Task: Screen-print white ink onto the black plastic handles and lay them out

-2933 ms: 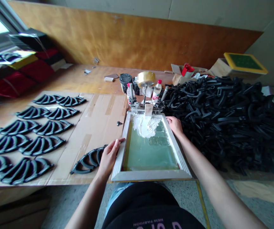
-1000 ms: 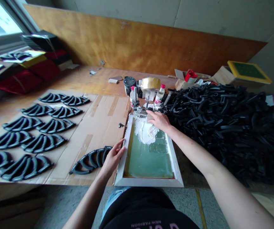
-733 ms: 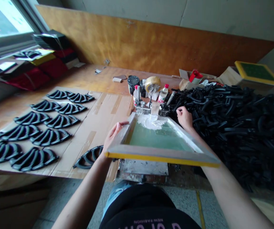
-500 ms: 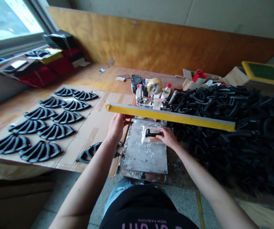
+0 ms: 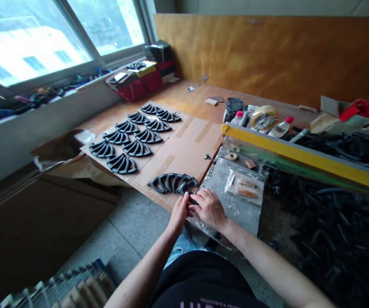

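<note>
My left hand [image 5: 180,212] and my right hand [image 5: 210,209] meet at the near edge of the bench. Both are closed on a black curved handle [image 5: 192,200], mostly hidden by the fingers. Right beyond them, a short fan of similar black curved pieces [image 5: 165,183] lies on the cardboard sheet [image 5: 189,147]. To the right is the grey metal plate [image 5: 226,188], where a clear film patch holds small brown strips [image 5: 245,191]. Over the plate's far right side stands the yellow-edged frame [image 5: 300,152], tilted upward.
Several fans of black pieces [image 5: 136,147] lie in two columns on the cardboard. A dark heap of black parts [image 5: 341,231] fills the right side. Behind the frame are a tape roll [image 5: 264,116], a black tub [image 5: 234,107] and a red-capped bottle [image 5: 281,127]. A window is at left.
My left hand has left the yellow-edged frame. My right hand has lifted the black handle off the plate and carried it left, where both hands now hold it. The view has turned left.
</note>
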A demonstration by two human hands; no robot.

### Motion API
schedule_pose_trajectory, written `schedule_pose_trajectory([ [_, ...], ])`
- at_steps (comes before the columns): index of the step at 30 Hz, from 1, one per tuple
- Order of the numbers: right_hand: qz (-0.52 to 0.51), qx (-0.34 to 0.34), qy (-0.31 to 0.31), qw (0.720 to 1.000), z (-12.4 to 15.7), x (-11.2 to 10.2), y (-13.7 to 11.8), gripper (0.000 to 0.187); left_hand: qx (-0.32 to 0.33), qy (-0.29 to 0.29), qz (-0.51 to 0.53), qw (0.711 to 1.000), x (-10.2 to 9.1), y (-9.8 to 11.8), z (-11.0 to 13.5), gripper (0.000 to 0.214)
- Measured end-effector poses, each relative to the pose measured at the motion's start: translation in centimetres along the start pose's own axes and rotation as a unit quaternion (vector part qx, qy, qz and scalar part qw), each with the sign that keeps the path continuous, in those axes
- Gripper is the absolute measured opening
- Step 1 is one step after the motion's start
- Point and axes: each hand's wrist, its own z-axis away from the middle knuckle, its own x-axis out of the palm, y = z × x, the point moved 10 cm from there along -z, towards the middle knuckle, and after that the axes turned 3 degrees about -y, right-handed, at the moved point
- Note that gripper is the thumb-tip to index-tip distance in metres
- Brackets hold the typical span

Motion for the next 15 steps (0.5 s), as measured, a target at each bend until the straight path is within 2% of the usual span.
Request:
schedule_pose_trajectory([
  [4, -0.014, 0.011, -0.043, 0.999, -5.7, 5.5, -0.6, 0.03, -0.014, 0.12, -0.115, 0.986, -11.9, -1.1, -3.5, 0.069],
  [6, 0.011, 0.032, -0.082, 0.996, -8.4, 8.4, -0.1, 0.027, -0.042, 0.154, -0.182, 0.97, -16.6, -1.9, -5.3, 0.072],
  [7, 0.028, 0.046, -0.104, 0.993, -9.6, 9.8, 0.2, 0.026, -0.056, 0.158, -0.208, 0.964, -18.3, -2.2, -6.1, 0.072],
  [9, 0.064, 0.072, -0.147, 0.984, -11.4, 12.4, 0.6, 0.026, -0.079, 0.144, -0.246, 0.955, -20.5, -2.8, -7.6, 0.068],
  [11, 0.087, 0.095, -0.174, 0.976, -12.5, 14.1, 0.6, 0.027, -0.095, 0.118, -0.296, 0.943, -21.6, -2.8, -8.9, 0.061],
  [15, 0.082, 0.124, -0.189, 0.971, -13.8, 15.3, 0.5, 0.029, -0.1, 0.085, -0.398, 0.908, -22.6, -1.3, -12.1, 0.055],
])
